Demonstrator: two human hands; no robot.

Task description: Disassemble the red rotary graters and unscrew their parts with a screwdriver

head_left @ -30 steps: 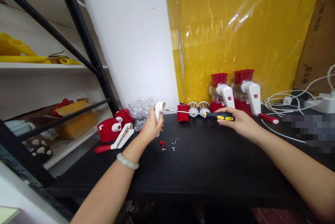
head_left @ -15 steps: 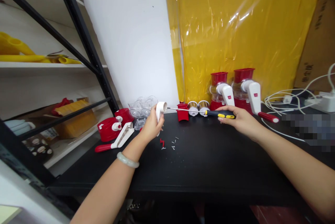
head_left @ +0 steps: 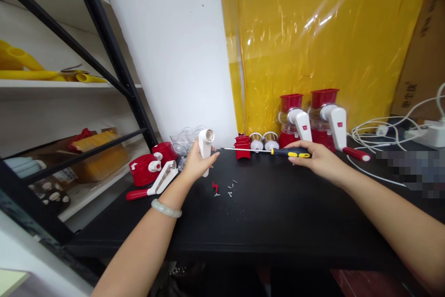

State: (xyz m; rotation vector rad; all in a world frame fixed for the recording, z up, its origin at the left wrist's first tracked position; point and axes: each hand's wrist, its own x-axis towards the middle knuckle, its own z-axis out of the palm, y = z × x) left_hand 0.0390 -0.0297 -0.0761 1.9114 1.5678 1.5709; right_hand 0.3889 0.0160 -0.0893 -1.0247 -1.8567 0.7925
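Note:
My left hand (head_left: 199,162) grips a white plastic crank part (head_left: 205,145), its round socket end up. My right hand (head_left: 311,154) holds a screwdriver (head_left: 291,152) with a black and yellow handle; its shaft points left and its tip is just right of my left hand, apart from the white part. Below, on the black table (head_left: 271,218), lie a small red piece (head_left: 215,187) and several screws (head_left: 230,191). A red part (head_left: 242,148) stands behind the screwdriver shaft, beside two metal grater drums (head_left: 257,142).
Two red and white rotary graters (head_left: 291,121) stand at the back right, near white cables (head_left: 375,135). Red bases (head_left: 142,170), a white crank with red handle (head_left: 162,180) and clear plastic parts (head_left: 184,139) are at the left, beside a shelf rack (head_left: 121,72).
The white part has moved slightly left and turned, so its socket end faces more toward me. It has come away from the screwdriver tip. My right hand has hardly moved.

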